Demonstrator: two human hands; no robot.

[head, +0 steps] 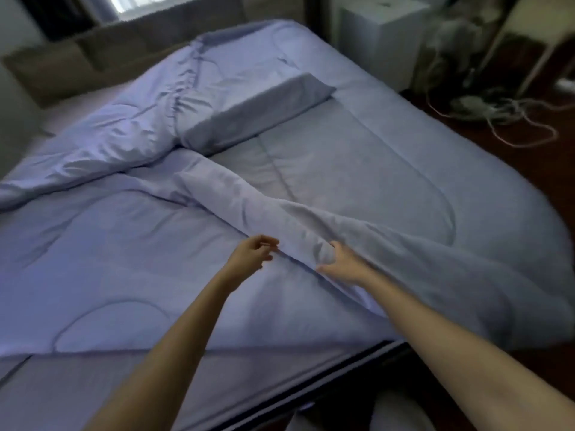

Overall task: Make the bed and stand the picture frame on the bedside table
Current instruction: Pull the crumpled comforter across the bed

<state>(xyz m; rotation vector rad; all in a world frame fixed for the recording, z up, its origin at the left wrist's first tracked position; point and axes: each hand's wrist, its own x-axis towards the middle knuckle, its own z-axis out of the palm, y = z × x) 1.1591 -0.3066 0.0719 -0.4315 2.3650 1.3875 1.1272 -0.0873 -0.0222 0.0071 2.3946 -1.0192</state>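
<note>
The right hand (343, 262) is closed on a raised ridge of the lilac comforter (130, 244), fingers buried in the cloth and thumb pointing back toward the left hand (252, 253), which hovers just beside the same fold with its fingers loosely curled and apart, holding nothing that can be made out. From that pinch the fold runs as a long diagonal roll up the bed toward the pillow (258, 110), which lies flat near the head; to the left of it the comforter is bunched in a thick twisted heap (124, 141), and the near half lies fairly smooth down to the foot edge of the bed (367, 353). To do this step well, the left hand probably ought to take the fold close to the right one, so that both can lift the edge and draw it out flat across the mattress rather than dragging one corner; the heap at upper left will likely need shaking loose afterwards. The picture frame is not in view, so its place cannot be told, and a white boxy unit (385, 35) beyond the far corner may be the bedside table, though blur leaves that uncertain
</note>
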